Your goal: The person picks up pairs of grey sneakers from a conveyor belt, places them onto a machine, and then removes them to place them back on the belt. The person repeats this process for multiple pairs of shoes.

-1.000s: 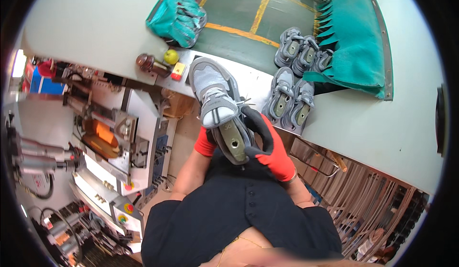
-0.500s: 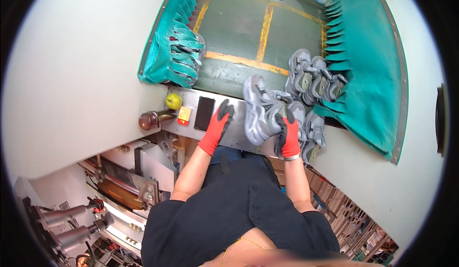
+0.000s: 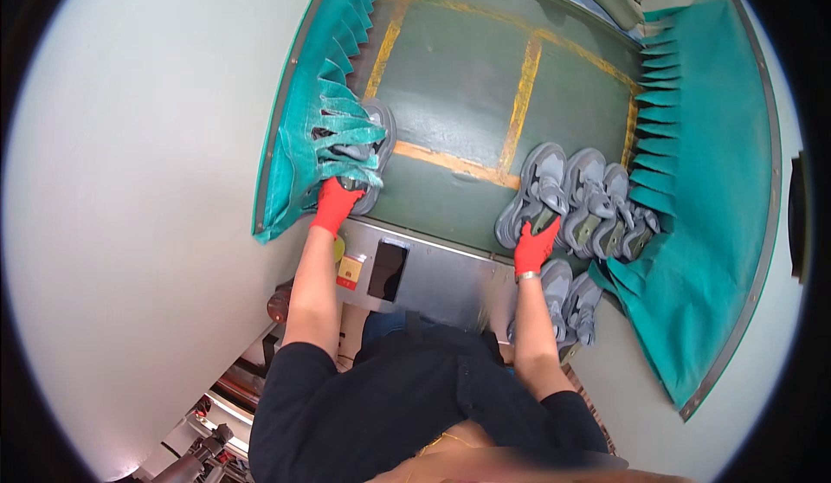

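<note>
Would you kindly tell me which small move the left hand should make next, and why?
Probably the left hand should ease the partly covered gray shoe out from the fringed green curtain, since the hand is at the shoe's near end and the fringe drapes over it.

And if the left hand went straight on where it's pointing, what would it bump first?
The left hand would probably meet the green strips first, with the gray shoe partly behind them; I can't be sure about depth.
</note>
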The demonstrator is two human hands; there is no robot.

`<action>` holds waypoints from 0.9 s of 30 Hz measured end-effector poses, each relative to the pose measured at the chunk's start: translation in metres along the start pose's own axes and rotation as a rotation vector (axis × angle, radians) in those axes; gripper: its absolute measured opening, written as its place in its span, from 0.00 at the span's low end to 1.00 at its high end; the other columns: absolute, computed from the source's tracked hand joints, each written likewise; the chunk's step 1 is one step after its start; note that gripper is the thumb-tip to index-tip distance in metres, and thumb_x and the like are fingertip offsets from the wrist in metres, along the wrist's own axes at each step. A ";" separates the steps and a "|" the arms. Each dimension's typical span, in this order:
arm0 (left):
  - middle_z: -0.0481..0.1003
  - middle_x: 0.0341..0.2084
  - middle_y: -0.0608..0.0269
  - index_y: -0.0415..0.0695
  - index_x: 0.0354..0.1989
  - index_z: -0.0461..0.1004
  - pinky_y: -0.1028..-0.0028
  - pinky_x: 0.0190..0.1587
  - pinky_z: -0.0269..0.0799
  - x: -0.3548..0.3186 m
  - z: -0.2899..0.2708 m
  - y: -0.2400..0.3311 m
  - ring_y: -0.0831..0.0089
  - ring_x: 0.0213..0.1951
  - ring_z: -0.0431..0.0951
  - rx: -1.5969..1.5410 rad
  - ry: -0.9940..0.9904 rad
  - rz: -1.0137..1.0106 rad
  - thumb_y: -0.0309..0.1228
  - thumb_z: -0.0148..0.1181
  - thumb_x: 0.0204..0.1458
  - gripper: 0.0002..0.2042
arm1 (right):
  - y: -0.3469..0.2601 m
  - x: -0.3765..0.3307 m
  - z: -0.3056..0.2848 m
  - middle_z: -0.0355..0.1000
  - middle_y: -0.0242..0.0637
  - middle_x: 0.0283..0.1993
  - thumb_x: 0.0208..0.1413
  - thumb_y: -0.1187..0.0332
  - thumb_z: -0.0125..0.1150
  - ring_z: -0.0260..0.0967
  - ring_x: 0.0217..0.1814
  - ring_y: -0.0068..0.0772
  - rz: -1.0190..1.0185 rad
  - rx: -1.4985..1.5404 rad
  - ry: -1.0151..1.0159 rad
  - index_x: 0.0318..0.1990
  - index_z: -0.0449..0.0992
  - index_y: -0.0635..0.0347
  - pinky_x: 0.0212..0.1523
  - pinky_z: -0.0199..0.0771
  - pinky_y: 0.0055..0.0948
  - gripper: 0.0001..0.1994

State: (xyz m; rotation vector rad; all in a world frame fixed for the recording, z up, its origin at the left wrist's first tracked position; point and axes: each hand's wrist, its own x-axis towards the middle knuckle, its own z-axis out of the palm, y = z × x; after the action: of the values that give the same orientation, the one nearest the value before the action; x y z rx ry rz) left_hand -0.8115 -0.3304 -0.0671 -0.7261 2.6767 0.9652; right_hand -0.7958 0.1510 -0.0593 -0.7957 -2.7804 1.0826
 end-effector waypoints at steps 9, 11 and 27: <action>0.77 0.52 0.38 0.38 0.61 0.68 0.53 0.57 0.73 -0.055 0.020 0.124 0.41 0.54 0.78 -0.029 0.012 -0.137 0.47 0.80 0.39 0.42 | 0.019 0.034 -0.012 0.57 0.56 0.77 0.55 0.67 0.70 0.52 0.80 0.54 -0.078 -0.010 -0.056 0.75 0.55 0.68 0.79 0.51 0.40 0.42; 0.76 0.55 0.37 0.36 0.68 0.62 0.53 0.58 0.73 -0.081 0.040 0.142 0.42 0.57 0.77 -0.060 -0.028 -0.036 0.46 0.79 0.41 0.47 | 0.022 0.038 -0.013 0.56 0.57 0.77 0.54 0.67 0.70 0.52 0.81 0.54 -0.120 0.010 -0.062 0.76 0.55 0.67 0.79 0.50 0.40 0.43; 0.67 0.66 0.43 0.37 0.72 0.57 0.56 0.62 0.70 -0.303 0.099 0.153 0.44 0.61 0.74 -0.034 -0.650 0.305 0.42 0.73 0.48 0.46 | -0.048 -0.123 -0.123 0.56 0.57 0.77 0.49 0.87 0.48 0.54 0.78 0.63 -0.435 0.132 -0.407 0.66 0.72 0.60 0.76 0.56 0.47 0.33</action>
State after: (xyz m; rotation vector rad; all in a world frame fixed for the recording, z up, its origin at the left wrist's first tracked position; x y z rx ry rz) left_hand -0.6275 -0.0506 0.0452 0.0195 2.2154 1.0843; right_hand -0.6829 0.1379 0.0803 0.0625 -2.9340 1.4363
